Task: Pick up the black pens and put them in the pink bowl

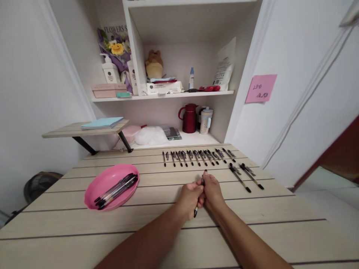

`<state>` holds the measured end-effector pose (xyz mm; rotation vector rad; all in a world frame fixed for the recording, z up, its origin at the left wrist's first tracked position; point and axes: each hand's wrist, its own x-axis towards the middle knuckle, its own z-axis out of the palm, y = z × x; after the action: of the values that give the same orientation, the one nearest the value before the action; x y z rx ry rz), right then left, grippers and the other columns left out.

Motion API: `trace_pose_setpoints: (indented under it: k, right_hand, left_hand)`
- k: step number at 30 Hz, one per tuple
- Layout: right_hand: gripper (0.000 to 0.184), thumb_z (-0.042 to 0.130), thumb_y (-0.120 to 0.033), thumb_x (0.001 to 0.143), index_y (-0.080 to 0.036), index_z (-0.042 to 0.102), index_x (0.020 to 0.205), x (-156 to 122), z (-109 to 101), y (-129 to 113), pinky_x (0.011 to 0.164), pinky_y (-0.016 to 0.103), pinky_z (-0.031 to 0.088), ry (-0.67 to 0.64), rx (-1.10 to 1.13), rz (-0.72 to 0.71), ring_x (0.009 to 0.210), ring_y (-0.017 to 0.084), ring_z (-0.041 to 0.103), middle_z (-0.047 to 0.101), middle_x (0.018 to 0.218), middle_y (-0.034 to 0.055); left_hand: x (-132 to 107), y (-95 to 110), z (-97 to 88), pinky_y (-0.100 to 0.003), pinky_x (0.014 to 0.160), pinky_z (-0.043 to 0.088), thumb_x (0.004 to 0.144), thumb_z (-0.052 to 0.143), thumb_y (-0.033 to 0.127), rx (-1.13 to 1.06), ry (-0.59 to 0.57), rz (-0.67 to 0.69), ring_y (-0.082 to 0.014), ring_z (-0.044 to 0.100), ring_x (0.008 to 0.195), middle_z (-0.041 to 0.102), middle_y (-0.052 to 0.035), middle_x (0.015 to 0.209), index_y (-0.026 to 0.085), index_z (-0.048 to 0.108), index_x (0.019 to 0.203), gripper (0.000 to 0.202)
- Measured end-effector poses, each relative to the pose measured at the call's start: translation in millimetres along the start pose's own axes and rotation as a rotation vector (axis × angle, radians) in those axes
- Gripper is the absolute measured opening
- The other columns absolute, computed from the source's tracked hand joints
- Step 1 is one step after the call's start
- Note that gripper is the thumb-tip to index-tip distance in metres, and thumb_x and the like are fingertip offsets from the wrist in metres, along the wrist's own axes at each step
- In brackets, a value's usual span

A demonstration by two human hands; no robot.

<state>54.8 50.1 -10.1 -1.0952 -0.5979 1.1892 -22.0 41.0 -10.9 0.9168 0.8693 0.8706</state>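
Over the middle of the table, my left hand (190, 198) and my right hand (212, 189) meet, both closed around one black pen (195, 212). The pen stands at a slant, one dark end showing above the fingers and the other below; its middle is hidden. Ahead of my hands lies a row of several pens (190, 157) with small caps or clips beside them. To the right, two more pens (240, 179) rest on the table, each with a cap near its far end. A pink bowl (92, 186) on the left holds a bundle of clear, black-ended pens (117, 190).
The slatted wooden table (134, 231) meets a white shelf unit (165, 96) at the back. A small raised stand (67, 130) with blue paper (102, 123) is at the back left. A red jug (189, 118) and a cup (206, 121) stand behind the pen row.
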Motion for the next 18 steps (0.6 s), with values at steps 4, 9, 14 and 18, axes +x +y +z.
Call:
trace_pose_setpoints:
  k: [4,9,14,18]
  right_hand:
    - [0.038,0.046,-0.057,0.075,-0.019,0.045,0.069,-0.2,-4.2,-10.0,0.017,0.02,0.022,0.01,-0.009,0.013,0.019,0.007,0.034,0.06,0.053,-0.0012]
    - [0.037,0.064,-0.051,0.065,-0.018,0.05,0.075,11.4,-10.5,-17.0,0.031,0.017,0.038,0.043,0.102,-0.106,0.046,0.009,0.056,0.064,0.07,0.001]
    - [0.038,0.062,-0.055,0.062,-0.02,0.048,0.069,40.8,-37.9,-26.8,0.036,0.017,0.037,0.196,-0.12,-0.271,0.039,0.004,0.043,0.052,0.055,-0.0061]
    - [0.036,0.056,-0.054,0.066,-0.019,0.051,0.069,64.9,-70.9,-49.9,0.043,0.022,0.042,0.177,-0.526,-0.301,0.044,0.009,0.05,0.053,0.053,-0.0029]
  left_hand:
    - [-5.4,-3.1,1.4,-0.019,0.037,0.015,0.065,0.061,0.04,-0.014,-0.017,-0.017,-0.0025,0.032,0.034,0.048,0.0044,0.05,0.016,0.049,0.068,0.026]
    - [-7.8,0.9,0.8,-0.018,0.036,0.017,0.067,0.057,0.033,-0.032,-0.051,-0.062,-0.0038,0.035,0.034,0.05,0.0048,0.052,0.017,0.053,0.083,0.023]
    - [-11.0,5.6,-2.1,-0.018,0.037,0.019,0.066,0.055,0.031,-0.034,-0.08,-0.09,-0.0037,0.036,0.034,0.05,0.0041,0.052,0.014,0.056,0.089,0.028]
    - [-11.4,5.4,-2.9,-0.018,0.038,0.019,0.066,0.057,0.034,-0.03,-0.097,-0.084,-0.0031,0.037,0.034,0.051,0.0041,0.054,0.014,0.056,0.09,0.032]
